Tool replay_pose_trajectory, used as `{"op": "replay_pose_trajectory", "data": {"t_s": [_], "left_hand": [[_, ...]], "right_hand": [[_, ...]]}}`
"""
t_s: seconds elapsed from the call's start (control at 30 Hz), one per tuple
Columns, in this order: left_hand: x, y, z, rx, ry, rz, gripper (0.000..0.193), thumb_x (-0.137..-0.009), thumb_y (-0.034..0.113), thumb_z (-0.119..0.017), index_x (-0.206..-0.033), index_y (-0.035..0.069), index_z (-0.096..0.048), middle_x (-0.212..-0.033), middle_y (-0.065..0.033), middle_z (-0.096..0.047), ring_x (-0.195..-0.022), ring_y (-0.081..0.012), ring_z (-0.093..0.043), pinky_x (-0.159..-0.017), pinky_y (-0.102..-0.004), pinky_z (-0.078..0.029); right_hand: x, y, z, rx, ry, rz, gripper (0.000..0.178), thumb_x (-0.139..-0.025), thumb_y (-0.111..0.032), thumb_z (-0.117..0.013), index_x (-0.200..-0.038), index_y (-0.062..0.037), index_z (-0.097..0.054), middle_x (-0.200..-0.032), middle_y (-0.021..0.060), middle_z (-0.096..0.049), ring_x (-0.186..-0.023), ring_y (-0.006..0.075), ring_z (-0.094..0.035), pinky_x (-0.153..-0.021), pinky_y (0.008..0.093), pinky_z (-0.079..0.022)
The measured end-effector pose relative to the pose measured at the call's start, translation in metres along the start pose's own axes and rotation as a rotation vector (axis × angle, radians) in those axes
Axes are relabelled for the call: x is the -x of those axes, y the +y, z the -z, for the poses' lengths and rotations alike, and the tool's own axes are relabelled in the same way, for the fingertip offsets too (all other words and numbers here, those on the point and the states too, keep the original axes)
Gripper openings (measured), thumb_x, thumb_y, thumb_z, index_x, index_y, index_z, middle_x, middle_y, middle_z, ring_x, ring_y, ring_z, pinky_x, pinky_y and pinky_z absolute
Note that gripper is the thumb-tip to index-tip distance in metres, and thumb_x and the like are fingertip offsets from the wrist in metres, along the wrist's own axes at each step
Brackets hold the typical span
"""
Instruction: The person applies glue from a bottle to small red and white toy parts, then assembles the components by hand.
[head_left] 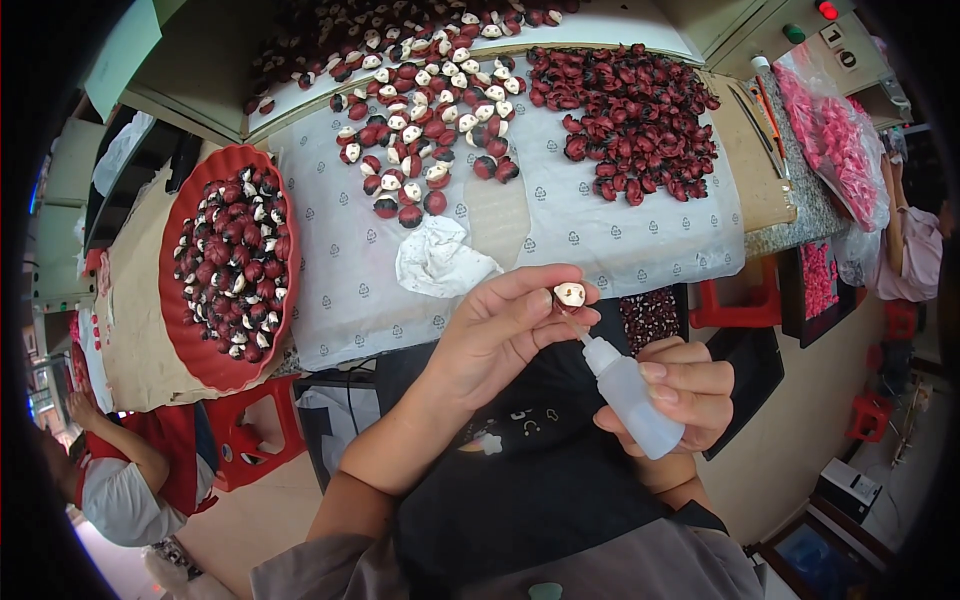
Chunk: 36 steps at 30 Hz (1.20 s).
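Between the thumb and fingers of my left hand (490, 335) is a small doll head (569, 295) with a cream face. My right hand (685, 390) grips a translucent white squeeze bottle (640, 402), tilted so that its thin nozzle points up and left at the underside of the head. Whether the tip touches it I cannot tell. Beyond my hands, many similar cream-and-dark-red heads (425, 130) lie across the paper-covered table. A heap of dark red and black pieces (640, 125) lies to their right. A crumpled white cloth (440, 258) rests just beyond my left hand.
A red scalloped tray (172, 270) full of heads stands at the left. Tweezers (757, 122) and a bag of pink pieces (825, 130) lie at the right. Red stools (740, 300) stand below the table edge. Other people sit at the far left (130, 470) and far right (915, 250).
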<state>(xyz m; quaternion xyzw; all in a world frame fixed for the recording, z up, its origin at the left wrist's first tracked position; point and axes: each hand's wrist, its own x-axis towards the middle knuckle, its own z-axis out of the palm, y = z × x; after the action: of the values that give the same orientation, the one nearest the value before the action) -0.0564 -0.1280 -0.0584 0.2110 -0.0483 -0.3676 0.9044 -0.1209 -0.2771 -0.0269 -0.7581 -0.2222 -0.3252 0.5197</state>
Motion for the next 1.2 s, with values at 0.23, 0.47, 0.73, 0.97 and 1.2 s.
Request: {"op": "replay_pose_trajectory", "data": {"t_s": [0.23,0.47,0.73,0.97,1.2], "left_hand": [[0.0,0.001,-0.001,-0.031,0.054,-0.01,0.03,-0.084,0.013,-0.046,-0.11,-0.002,-0.046,-0.102,-0.0169,-0.053,-0.093,-0.0237,-0.055,-0.08,-0.0298,-0.044],[0.0,0.001,-0.001,-0.023,0.053,-0.012,0.03,-0.084,0.014,-0.046,-0.11,-0.002,-0.046,-0.103,-0.017,-0.054,-0.092,-0.0236,-0.055,-0.081,-0.0309,-0.044],[0.001,0.0,0.0,-0.004,0.053,-0.029,0.03,-0.084,0.015,-0.046,-0.11,-0.002,-0.046,-0.103,-0.0175,-0.053,-0.093,-0.0237,-0.055,-0.082,-0.032,-0.043],[-0.006,-0.003,0.0,-0.012,0.058,-0.024,0.03,-0.084,0.014,-0.046,-0.11,-0.002,-0.046,-0.103,-0.017,-0.053,-0.092,-0.0231,-0.055,-0.082,-0.0311,-0.044],[0.002,0.016,0.005,0.014,0.177,-0.168,0.032,-0.083,0.015,-0.049,-0.11,-0.001,-0.046,-0.102,-0.0134,-0.054,-0.09,-0.0193,-0.055,-0.08,-0.0287,-0.044]], "right_hand": [[-0.001,-0.002,0.002,0.012,-0.013,-0.002,0.044,-0.062,-0.012,-0.073,-0.092,-0.0071,-0.042,-0.084,0.0073,-0.043,-0.061,0.0165,-0.046,-0.05,0.0243,-0.042],[0.0,-0.001,0.002,0.024,0.002,0.002,0.044,-0.062,-0.013,-0.073,-0.092,-0.0068,-0.042,-0.084,0.0074,-0.043,-0.061,0.0163,-0.046,-0.05,0.0241,-0.042],[0.003,0.0,0.002,0.04,0.012,-0.006,0.044,-0.061,-0.012,-0.073,-0.092,-0.0065,-0.042,-0.084,0.0077,-0.044,-0.061,0.0163,-0.046,-0.05,0.0247,-0.042],[0.001,0.006,0.006,0.092,0.044,0.008,0.045,-0.061,-0.011,-0.073,-0.093,-0.0067,-0.043,-0.083,0.008,-0.045,-0.061,0.0163,-0.047,-0.052,0.0254,-0.042],[-0.009,0.021,0.003,-0.022,0.193,-0.225,0.036,-0.065,0.0,-0.065,-0.092,-0.0041,-0.041,-0.088,0.009,-0.044,-0.071,0.017,-0.051,-0.061,0.0268,-0.045]]}}
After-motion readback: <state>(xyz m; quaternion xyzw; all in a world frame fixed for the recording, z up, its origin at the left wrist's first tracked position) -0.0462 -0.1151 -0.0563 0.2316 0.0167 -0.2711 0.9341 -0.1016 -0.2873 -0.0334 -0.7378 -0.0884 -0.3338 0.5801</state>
